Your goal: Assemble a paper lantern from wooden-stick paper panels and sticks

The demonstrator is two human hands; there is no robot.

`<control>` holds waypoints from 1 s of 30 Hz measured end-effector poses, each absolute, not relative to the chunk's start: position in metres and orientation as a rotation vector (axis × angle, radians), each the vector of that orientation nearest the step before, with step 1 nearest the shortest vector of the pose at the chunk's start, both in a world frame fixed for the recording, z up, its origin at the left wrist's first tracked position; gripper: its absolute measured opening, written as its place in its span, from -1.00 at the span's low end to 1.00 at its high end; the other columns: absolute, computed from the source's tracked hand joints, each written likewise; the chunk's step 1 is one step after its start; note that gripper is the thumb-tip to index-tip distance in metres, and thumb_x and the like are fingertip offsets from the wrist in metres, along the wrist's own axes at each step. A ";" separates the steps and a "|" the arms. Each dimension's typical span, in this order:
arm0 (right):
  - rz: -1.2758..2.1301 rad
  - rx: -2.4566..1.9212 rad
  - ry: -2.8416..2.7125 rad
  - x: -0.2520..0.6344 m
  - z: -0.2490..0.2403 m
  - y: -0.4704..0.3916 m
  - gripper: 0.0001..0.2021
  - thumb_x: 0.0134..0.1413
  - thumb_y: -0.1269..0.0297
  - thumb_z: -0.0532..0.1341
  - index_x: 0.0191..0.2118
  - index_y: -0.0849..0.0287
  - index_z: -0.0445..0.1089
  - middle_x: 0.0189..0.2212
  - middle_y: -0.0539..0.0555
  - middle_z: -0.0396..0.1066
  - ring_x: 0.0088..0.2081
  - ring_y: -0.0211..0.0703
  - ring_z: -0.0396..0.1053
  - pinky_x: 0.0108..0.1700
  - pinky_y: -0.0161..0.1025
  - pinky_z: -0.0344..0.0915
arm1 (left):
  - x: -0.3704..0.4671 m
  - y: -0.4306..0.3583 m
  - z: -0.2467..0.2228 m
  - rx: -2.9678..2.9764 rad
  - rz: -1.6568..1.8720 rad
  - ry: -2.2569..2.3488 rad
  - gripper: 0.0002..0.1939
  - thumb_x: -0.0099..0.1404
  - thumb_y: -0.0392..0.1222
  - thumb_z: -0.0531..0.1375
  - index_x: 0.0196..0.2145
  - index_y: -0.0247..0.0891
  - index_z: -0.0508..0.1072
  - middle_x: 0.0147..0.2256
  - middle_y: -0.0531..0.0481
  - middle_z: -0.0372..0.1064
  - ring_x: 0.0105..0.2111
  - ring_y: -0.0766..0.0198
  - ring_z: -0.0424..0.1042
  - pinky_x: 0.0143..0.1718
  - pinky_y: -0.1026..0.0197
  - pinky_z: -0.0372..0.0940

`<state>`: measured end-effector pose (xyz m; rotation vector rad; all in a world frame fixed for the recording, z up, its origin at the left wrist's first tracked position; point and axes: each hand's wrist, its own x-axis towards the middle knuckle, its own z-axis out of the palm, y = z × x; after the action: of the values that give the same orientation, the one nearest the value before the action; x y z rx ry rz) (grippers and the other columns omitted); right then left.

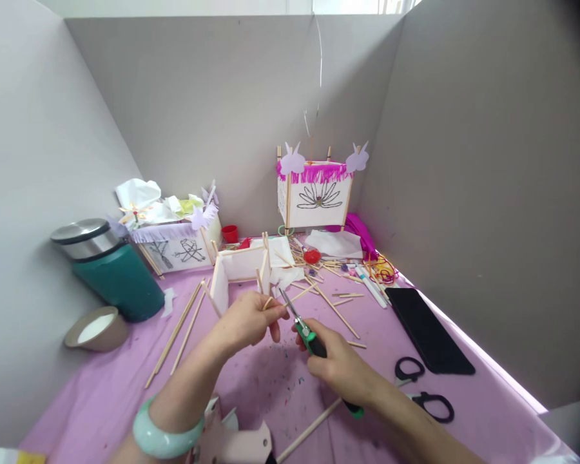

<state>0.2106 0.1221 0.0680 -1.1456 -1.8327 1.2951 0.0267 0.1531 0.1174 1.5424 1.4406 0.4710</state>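
Note:
My left hand (251, 319), with a pale green bangle (168, 428) at the wrist, is closed in a pinch on a thin wooden stick (267, 303). Green-and-black handled snips (312, 337) are gripped in my right hand (341, 364). The metal blades point up and left, beside my left fingertips; I cannot tell whether they touch the stick. Just beyond my left hand stands a box frame (239, 248) of wooden sticks with white paper sides. More thin sticks (336, 309) lie scattered to the right.
A decorated paper lantern (319, 195) hangs at the back, and another (181, 253) sits at the back left. Along the left are a green flask (120, 277), a bowl (96, 330) and long sticks (176, 332). A black phone-like slab (430, 332) and scissors (434, 407) lie right.

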 end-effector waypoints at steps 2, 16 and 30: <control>1.261 -1.145 -1.843 0.208 0.065 0.127 -0.66 -0.29 0.51 0.05 -0.25 0.17 0.30 -0.40 -0.04 0.30 -0.35 -0.22 0.25 -0.34 -0.30 0.12 | 0.028 0.154 0.118 1.640 0.475 1.512 -0.67 0.21 0.00 0.06 -0.49 -0.28 0.47 -0.63 0.04 0.40 -0.75 0.43 0.06 -0.66 0.32 -0.03; 1.336 -1.246 -1.779 0.207 0.060 0.133 -0.74 -0.22 0.44 0.10 -0.28 0.17 0.31 -0.37 -0.01 0.36 -0.36 -0.22 0.26 -0.37 -0.32 0.09 | 0.043 0.143 0.117 2.280 0.386 1.929 -0.70 0.30 -0.22 0.00 -0.44 -0.26 0.50 -0.50 -0.10 0.47 -0.47 0.24 0.40 -0.43 0.24 0.06; 1.235 -1.289 -1.842 0.202 0.061 0.137 -0.78 -0.27 0.44 0.07 -0.35 0.17 0.26 -0.46 -0.04 0.27 -0.40 -0.23 0.20 -0.40 -0.30 0.04 | 0.037 0.152 0.121 2.204 0.372 1.876 -0.67 0.29 -0.16 0.02 -0.53 -0.27 0.46 -0.54 -0.07 0.43 -0.46 0.24 0.40 -0.39 0.24 0.12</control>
<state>0.2020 0.1372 0.0607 -1.2894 -1.8416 1.2348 0.0368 0.1518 0.1207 2.2044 1.8759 0.3720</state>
